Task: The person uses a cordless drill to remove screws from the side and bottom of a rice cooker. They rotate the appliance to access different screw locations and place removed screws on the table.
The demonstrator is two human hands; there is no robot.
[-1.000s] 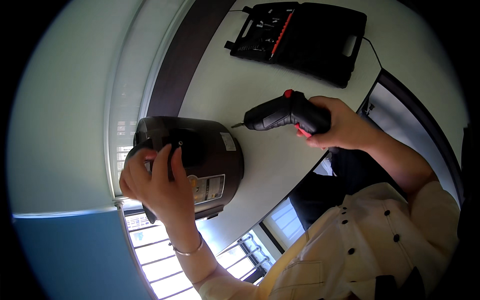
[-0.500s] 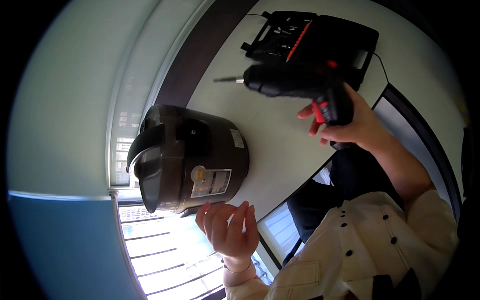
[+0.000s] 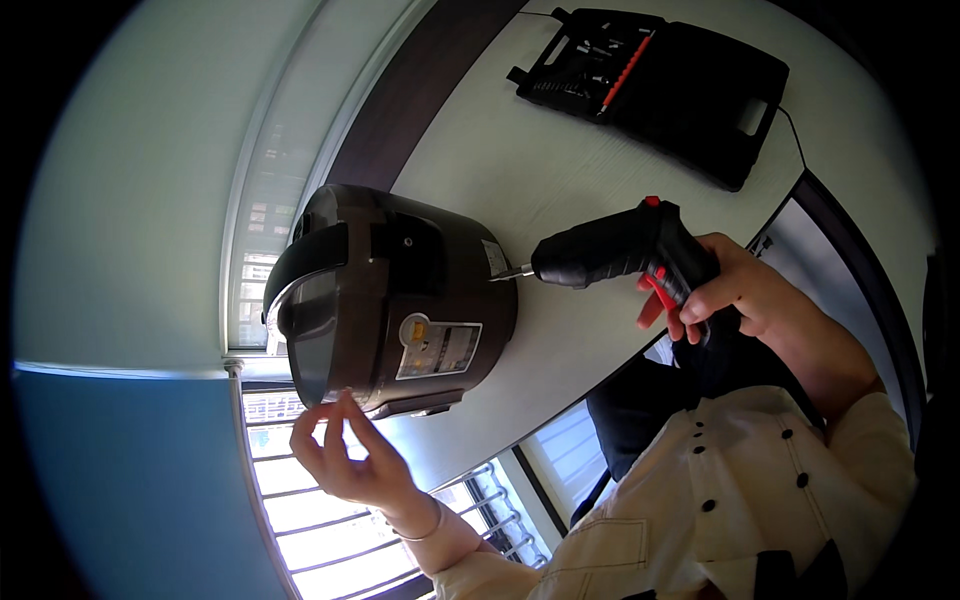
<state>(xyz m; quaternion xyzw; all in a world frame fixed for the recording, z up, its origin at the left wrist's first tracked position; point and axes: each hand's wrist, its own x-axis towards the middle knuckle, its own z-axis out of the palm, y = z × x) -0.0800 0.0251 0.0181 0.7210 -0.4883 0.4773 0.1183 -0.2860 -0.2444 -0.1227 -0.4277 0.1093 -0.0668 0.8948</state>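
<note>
A dark brown electric cooker (image 3: 340,350) lies sideways on the pale tabletop (image 3: 560,340), its curved handle facing left, with a metal-centred hole on a black panel. My right hand (image 3: 715,300) grips a black-and-red pistol-shaped electric screwdriver (image 3: 610,248); its metal bit (image 3: 510,272) overlaps the cooker's right end in the picture, and contact is unclear. My left hand (image 3: 355,460) is beside the lower left of the cooker, fingers loosely bent and apart, with nothing visible in them; whether the fingertips touch the cooker is unclear.
An open black tool case (image 3: 720,120) with bits and a red strip lies at the top right, a thin cord beside it. A dark strip and window frame border the table on the left, beside a blue panel (image 3: 130,460). A barred window shows below the cooker.
My left hand has left the cooker's top panel and dropped toward its lower left. The screwdriver rose, then came down toward the cooker's right end. The cooker appears higher in view.
</note>
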